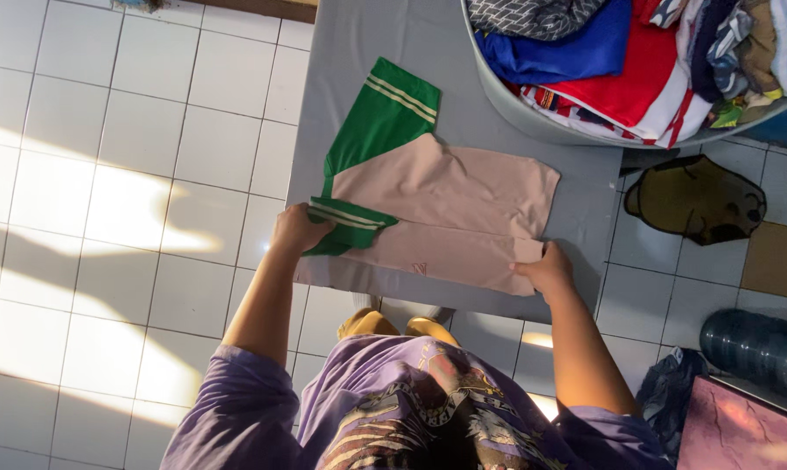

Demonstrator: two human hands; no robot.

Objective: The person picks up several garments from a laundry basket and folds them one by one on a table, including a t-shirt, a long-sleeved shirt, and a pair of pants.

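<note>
Crosswise lies the shirt (446, 204) — collar by left hand (296, 230).

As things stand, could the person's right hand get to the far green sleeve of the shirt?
Probably yes. The right hand rests on the shirt's near edge, and only flat beige fabric on the grey table lies between it and the far green sleeve. The clothes tub sits off to the side.

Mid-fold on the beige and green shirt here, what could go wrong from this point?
1. The shirt lies close to the grey table's near edge; a pull by the right hand could drag it off.
2. The left hand pins only the folded green sleeve; it may spring open.
3. The full laundry basket crowds the far side.
</note>
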